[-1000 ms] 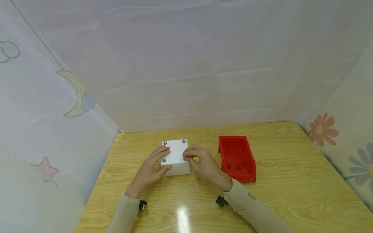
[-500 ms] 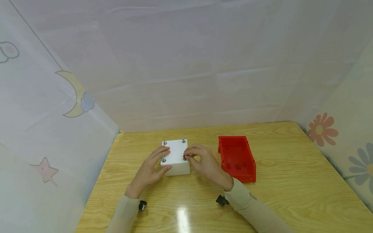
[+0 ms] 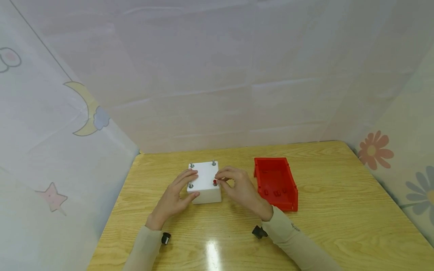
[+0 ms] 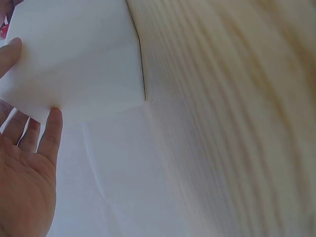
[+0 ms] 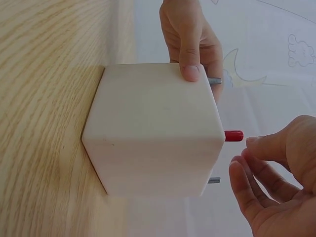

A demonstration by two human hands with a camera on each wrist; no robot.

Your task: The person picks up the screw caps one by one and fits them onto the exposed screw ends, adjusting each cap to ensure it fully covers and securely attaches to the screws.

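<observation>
A white box (image 3: 205, 177) stands on the table, with threaded metal bolts rising from its top corners. My left hand (image 3: 174, 199) holds it at the left, thumb on the near side and fingers across the top edge. Over the near right bolt sits a red cap (image 5: 234, 136), upright. Close beside that cap is my right hand (image 3: 239, 190), its thumb and fingers loosely bent. In the right wrist view a small gap separates the right thumb tip from the cap, and nothing lies between the fingers. A far bolt (image 3: 213, 163) and a left bolt (image 3: 190, 185) are bare metal.
Right of the box is an open red bin (image 3: 272, 162) with several small red pieces (image 3: 277, 194) on its floor. The wooden table (image 3: 339, 195) ends at patterned cloth walls (image 3: 217, 94) at the back and sides.
My right fingers have drawn slightly back and right, off the near right bolt. The red cap, hidden at first, now shows on it. The left hand has stayed in place on the box.
</observation>
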